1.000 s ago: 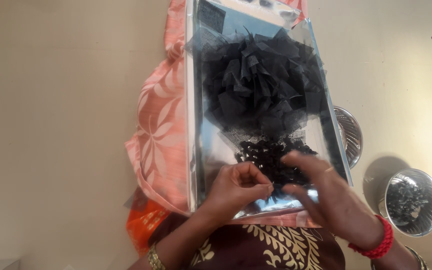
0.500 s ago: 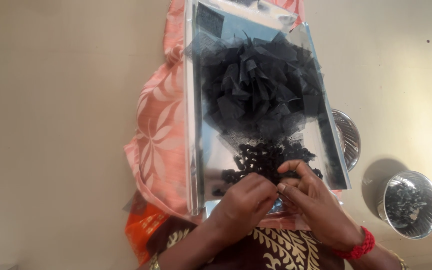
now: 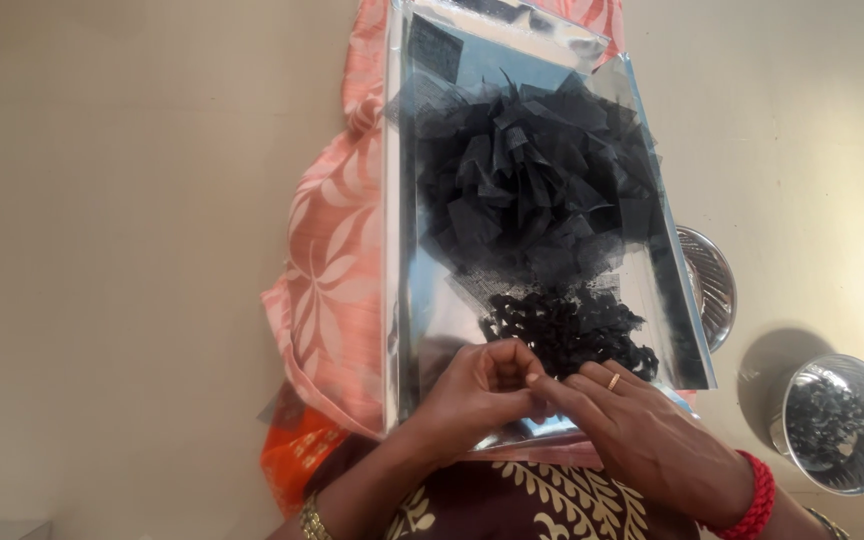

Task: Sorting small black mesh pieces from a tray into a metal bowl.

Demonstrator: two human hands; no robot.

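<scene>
Black twisted bits [image 3: 572,330] sit in a small heap right at the fingertips, just beyond both hands, on a shiny metal tray [image 3: 422,330]. Left hand [image 3: 477,390] is curled in tight, fingers pinched together; whether a piece is caught inside, I can't tell. Right hand [image 3: 642,435] lies flat and narrow beside it, fingertips touching the left's, a gold ring on one finger, a red bangle [image 3: 747,500] at the wrist. Further up the tray rests a big pile of black net squares [image 3: 532,190]. Under the tray lies pink leaf-print cloth [image 3: 327,290]. Off past the right hand stand a steel bowl [image 3: 842,425] of dark bits and another bowl [image 3: 709,285] half hidden behind the tray.
</scene>
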